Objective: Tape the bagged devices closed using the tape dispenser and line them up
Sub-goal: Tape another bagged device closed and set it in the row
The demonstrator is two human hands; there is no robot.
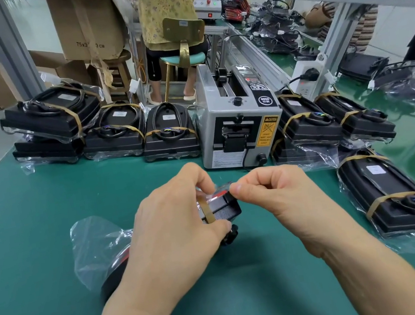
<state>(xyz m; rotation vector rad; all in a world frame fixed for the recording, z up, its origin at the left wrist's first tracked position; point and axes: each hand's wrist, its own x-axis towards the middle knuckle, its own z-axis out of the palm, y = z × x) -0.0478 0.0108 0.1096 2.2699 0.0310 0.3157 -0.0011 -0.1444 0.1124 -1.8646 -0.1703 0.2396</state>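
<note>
Green matting covered our workbench (45,212), where black devices in clear bags with tan tape bands (170,138) flanked the grey automatic tape dispenser (239,124), probably kept central for easy reach. Nearest us lay the unfinished black device in its loose clear bag (226,209). Our left hand (174,229) gripped it, seemingly steadying a tan tape strip (208,213), while our right hand (267,191) pinched the plastic at its end.
</note>
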